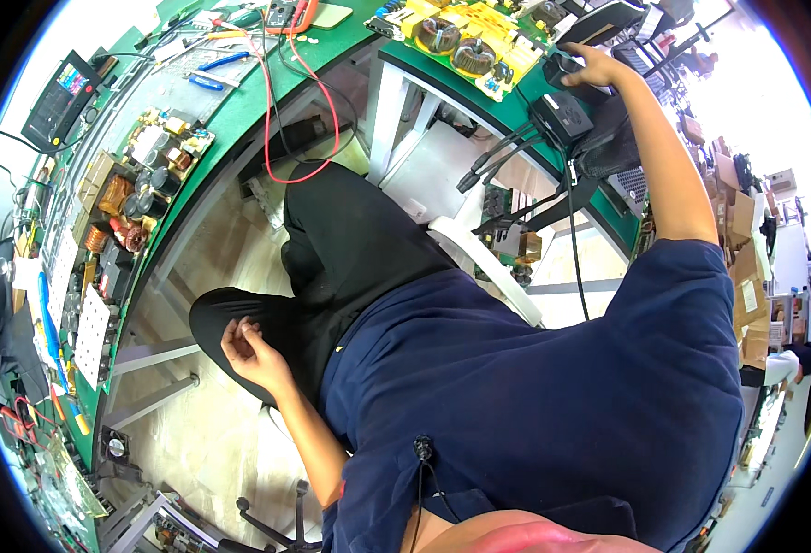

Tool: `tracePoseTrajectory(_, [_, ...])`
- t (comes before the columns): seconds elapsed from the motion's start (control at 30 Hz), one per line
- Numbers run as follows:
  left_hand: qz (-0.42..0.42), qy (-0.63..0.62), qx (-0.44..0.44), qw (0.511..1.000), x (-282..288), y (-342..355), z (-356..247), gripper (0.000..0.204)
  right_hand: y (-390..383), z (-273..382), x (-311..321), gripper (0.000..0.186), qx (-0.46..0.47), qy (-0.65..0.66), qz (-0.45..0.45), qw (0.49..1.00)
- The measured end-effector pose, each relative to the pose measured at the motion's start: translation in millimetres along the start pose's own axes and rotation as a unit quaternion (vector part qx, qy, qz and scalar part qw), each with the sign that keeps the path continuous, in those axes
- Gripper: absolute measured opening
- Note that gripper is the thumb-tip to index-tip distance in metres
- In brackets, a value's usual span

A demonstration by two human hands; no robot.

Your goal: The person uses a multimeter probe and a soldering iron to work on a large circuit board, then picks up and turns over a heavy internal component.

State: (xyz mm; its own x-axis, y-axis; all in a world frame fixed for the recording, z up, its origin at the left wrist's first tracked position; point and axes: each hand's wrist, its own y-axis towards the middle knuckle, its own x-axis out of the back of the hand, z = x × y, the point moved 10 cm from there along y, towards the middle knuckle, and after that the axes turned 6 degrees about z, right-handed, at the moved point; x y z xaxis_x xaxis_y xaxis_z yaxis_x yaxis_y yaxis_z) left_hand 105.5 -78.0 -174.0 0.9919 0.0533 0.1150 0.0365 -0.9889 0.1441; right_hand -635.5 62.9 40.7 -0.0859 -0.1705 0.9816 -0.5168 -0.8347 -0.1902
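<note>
My right hand [594, 68] reaches out to the far right bench, its fingers spanning a small black box-shaped thing [559, 70]; its exact kind is not clear. Close by sits a black boxy device [562, 115] with cables. My left hand [256, 355] rests on my thigh, palm up, fingers loosely curled and nothing visible in it. To the left of my right hand lies a yellow circuit board [474, 41] with two big copper-wound coils.
Along the left bench are a circuit board with coils and capacitors [133, 198], blue-handled pliers [207, 81], a small screen device [62, 100] and red test leads [268, 138] hanging over the edge. A black cable [573, 230] hangs at the right. Cardboard boxes [748, 295] are stacked behind.
</note>
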Motion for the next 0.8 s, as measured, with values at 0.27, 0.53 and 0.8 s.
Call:
tracePoseTrajectory(0.27, [0.008, 0.007, 0.011, 1.0, -1.8, -1.2, 7.0, 0.022, -3.7, 29.9, -13.4, 0.046, 0.034, 0.043, 0.01, 0.998])
tracePoseTrajectory(0.53, [0.018, -0.008, 0.024, 1.0, -4.1, -1.3, 13.1, 0.021, -47.0, 100.2, 12.4, 0.024, 0.181, -0.168, -0.165, 0.955])
tracePoseTrajectory(0.8, [0.025, -0.017, 0.029, 0.999, -8.5, -3.4, 10.9, 0.02, -33.8, 108.8, 2.3, 0.025, 0.092, -0.324, -0.054, 0.94])
